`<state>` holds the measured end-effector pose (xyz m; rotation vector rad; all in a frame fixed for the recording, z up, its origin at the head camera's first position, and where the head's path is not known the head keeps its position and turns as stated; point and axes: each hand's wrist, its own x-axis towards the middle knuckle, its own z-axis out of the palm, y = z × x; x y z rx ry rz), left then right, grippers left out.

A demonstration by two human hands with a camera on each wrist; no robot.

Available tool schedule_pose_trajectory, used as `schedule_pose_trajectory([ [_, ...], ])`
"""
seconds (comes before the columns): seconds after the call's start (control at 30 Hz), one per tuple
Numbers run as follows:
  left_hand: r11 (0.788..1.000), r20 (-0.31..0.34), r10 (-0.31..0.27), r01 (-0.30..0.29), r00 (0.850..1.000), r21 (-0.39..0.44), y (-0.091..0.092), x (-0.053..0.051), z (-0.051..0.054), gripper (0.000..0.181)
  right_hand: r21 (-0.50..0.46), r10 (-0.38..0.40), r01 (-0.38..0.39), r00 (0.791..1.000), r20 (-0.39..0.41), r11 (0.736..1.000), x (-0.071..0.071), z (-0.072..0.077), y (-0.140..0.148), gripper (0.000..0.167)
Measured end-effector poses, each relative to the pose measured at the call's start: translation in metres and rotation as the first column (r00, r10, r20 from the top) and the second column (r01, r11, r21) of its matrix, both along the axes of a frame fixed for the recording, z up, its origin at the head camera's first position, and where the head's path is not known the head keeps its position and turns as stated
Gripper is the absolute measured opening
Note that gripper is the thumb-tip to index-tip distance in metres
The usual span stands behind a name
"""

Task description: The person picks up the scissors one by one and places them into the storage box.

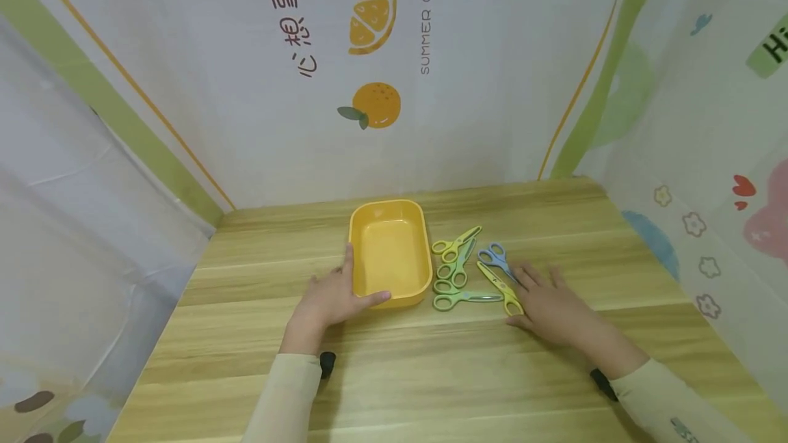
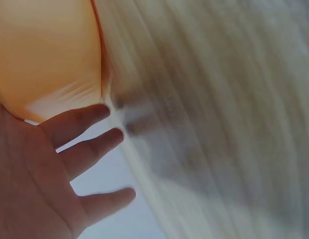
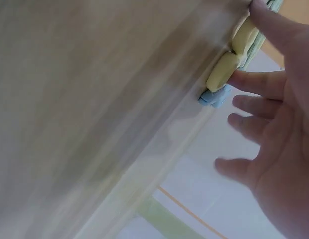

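Back curtain (image 1: 492, 101): sideways print, "SUMMER ORAN" (cropped by the frame) plus 心想事 and a part-cut fourth character, beside orange-fruit artwork (image 1: 377, 104). Side curtain (image 1: 695, 122) on the right reads "Hi", also clipped. Wood-grain table (image 1: 443, 381) below.

Both arms come in from the near side in pale sleeves (image 1: 286, 395); dark print on the right sleeve, unreadable. Left hand (image 1: 332, 299) sits at the near-left corner of the yellow tray (image 1: 390, 255): index along the left wall, thumb laid on the near rim, fingers straight and spread. Right hand (image 1: 554, 310) is back-up, low over the table, fingers splayed, thumb and index either side of the near yellow scissors' handles (image 1: 512, 305) (can't tell how hard they touch).

Scissors cluster lies just right of the tray: far yellow scissors (image 1: 466, 238), upper green scissors (image 1: 464, 260), lower green scissors (image 1: 474, 297) with tips toward the right hand, blue scissors (image 1: 493, 256). Right fingers block the blue tips. Smallest: black wrist mounts (image 1: 327, 364), partly behind the wrists.
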<state>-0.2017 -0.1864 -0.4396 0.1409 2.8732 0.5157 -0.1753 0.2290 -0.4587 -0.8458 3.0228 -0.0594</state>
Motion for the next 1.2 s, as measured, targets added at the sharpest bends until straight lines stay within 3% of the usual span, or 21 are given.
schedule_pose_trajectory([
  [0.2,0.992,0.032,0.009,-0.013,0.999,0.124,-0.001,0.001,-0.003,0.142,-0.012,0.083,-0.084,0.995,-0.059,0.996,-0.003,-0.003,0.003,0.081],
  [0.43,0.990,0.042,0.019,-0.025,0.999,0.142,-0.001,0.003,-0.004,0.142,-0.027,0.110,-0.114,0.987,-0.113,0.993,-0.005,-0.004,0.004,0.079],
  [0.67,0.988,0.059,0.028,-0.036,0.998,0.151,0.000,0.003,-0.005,0.142,-0.036,0.156,-0.168,0.965,-0.210,0.985,-0.008,-0.006,0.004,0.065],
  [1.0,0.979,0.082,0.036,-0.052,0.996,0.195,0.000,0.004,-0.005,0.143,-0.153,0.139,-0.182,0.956,-0.257,0.971,-0.013,0.001,0.002,0.064],
  [1.2,0.975,0.093,0.033,-0.053,0.995,0.218,0.000,0.003,-0.003,0.144,-0.217,0.171,-0.257,0.922,-0.349,0.942,-0.022,0.009,-0.003,0.060],
])
